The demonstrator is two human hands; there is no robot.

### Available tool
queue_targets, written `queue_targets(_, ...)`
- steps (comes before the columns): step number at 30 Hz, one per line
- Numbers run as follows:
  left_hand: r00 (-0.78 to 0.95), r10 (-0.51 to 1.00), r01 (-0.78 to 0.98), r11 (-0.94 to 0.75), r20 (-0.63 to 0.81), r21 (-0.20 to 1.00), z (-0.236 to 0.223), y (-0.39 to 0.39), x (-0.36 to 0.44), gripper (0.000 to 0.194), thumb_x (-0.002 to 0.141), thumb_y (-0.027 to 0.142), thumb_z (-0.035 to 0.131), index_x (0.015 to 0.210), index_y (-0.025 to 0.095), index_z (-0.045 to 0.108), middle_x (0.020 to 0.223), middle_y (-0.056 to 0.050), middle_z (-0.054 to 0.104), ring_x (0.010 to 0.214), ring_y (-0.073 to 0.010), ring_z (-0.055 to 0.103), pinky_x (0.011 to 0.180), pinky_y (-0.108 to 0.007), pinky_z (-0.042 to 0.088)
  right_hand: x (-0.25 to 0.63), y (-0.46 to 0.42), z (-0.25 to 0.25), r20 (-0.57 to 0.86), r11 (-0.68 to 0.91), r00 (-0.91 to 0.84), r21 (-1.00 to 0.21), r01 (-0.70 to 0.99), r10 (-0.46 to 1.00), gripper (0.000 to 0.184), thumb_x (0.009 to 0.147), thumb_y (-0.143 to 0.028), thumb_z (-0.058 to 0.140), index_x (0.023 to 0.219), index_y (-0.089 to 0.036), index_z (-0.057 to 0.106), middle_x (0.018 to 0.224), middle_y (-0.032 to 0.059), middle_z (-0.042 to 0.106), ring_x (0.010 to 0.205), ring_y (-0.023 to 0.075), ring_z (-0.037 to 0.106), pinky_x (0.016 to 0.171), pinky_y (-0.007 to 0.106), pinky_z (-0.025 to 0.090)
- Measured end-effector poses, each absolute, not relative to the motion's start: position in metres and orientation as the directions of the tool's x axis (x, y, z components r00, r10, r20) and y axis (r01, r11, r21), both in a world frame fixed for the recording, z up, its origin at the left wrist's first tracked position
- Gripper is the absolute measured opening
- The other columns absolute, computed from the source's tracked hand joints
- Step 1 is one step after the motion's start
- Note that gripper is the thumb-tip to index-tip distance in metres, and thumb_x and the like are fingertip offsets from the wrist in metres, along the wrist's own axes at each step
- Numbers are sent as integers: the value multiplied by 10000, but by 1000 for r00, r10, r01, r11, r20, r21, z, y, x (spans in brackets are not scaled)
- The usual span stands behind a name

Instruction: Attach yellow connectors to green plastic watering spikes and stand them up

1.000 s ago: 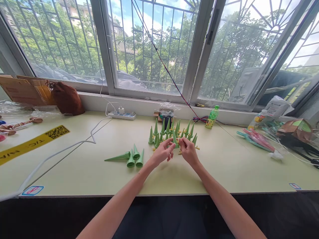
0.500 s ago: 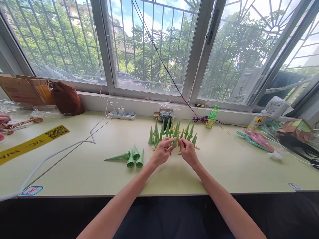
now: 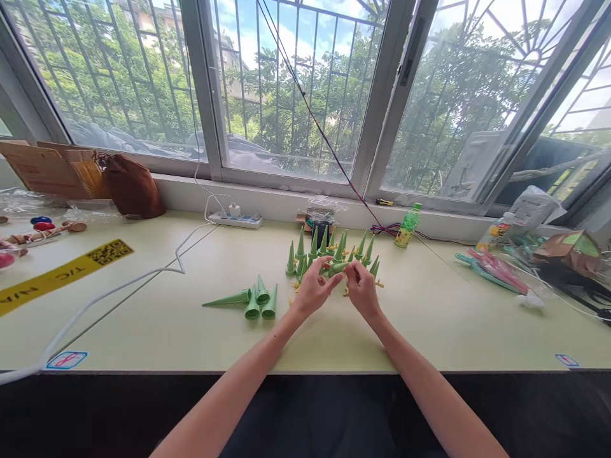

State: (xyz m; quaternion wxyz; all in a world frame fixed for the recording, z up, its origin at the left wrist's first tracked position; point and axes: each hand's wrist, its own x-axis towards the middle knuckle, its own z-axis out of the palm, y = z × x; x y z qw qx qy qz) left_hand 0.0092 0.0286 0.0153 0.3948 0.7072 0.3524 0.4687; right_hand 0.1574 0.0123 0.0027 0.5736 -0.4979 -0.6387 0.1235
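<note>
Between thumb and fingers, my left hand (image 3: 314, 291) is closed on a green watering spike (image 3: 337, 268), which lies tilted almost sideways. Close on its right, my right hand (image 3: 363, 291) is pinched at the spike's end; what sits in its fingertips is too small to make out. Behind both hands stand several upright green spikes (image 3: 300, 244), many with small yellow valve pieces (image 3: 379, 284) at their bases. To the left is a small group of plain green spikes (image 3: 252, 306), one lying flat and the others on their wide ends.
A white power strip (image 3: 237, 220) with a cable lies by the sill. At the back stand a dark box (image 3: 321, 230) and a green bottle (image 3: 408, 226). Plastic bags (image 3: 496, 270) are on the right; a brown pouch (image 3: 131, 187) and wooden toys (image 3: 45, 234) on the left.
The spike in my left hand has turned from upright-leaning to nearly sideways. My left thumb and fingers are spread wider around it. The whole view has shifted slightly.
</note>
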Motion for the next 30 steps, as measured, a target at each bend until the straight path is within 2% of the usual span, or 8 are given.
queue_targets(5,231,894,128,-418,383,899,14,32,8,500,870,632,447,990,163,568,921,-57,630,473,-74,516,433,-209,381,158,12,3,623,488,167,-727,483,764,333,965,-472,398,782,-204,470,589,-44,403,511,112,362,516,233,313)
queue_targets(8,281,907,154,-366,314,918,12,34,9,603,862,686,391,671,143,573,646,-29,587,424,-80,474,416,-213,352,158,11,3,624,496,136,-717,490,769,332,966,-462,398,776,-202,476,586,-47,386,509,108,347,514,232,306)
queue_targets(10,357,911,142,-273,208,952,11,34,10,685,850,724,350,568,138,566,547,-29,549,380,-81,444,381,-219,313,157,11,4,623,501,102,-706,500,776,332,965,-452,402,764,-199,482,593,-44,392,516,107,342,517,232,304)
queue_targets(13,421,901,76,-144,99,987,12,33,9,709,820,753,372,612,121,616,567,-43,575,359,-77,426,343,-222,270,156,11,4,627,516,67,-692,505,776,327,964,-433,408,755,-196,492,609,-36,415,535,108,348,528,232,306)
queue_targets(20,492,869,-13,-52,51,999,16,31,4,680,788,749,457,711,99,643,692,-76,626,401,-62,441,362,-214,286,158,11,3,602,501,56,-709,497,796,346,958,-456,410,739,-198,482,602,-37,410,530,110,339,518,236,297)
queue_targets(23,510,857,-36,-70,78,997,14,32,4,618,796,710,498,712,109,619,714,-69,625,409,-59,449,373,-212,301,159,12,2,595,497,50,-712,497,802,361,957,-465,410,721,-197,467,586,-44,395,521,106,331,513,236,290)
queue_targets(27,512,846,-11,-165,147,986,12,32,2,507,817,638,542,703,144,563,492,20,484,394,-72,415,403,-211,317,161,11,2,591,490,45,-707,511,805,367,957,-458,405,700,-198,445,570,-50,367,518,104,321,512,237,280)
queue_targets(30,481,846,23,-272,228,962,11,33,2,441,812,591,582,698,170,516,457,49,433,392,-74,391,409,-212,298,162,12,2,587,489,31,-700,520,809,363,959,-448,400,694,-201,433,562,-47,379,517,107,328,511,237,282)
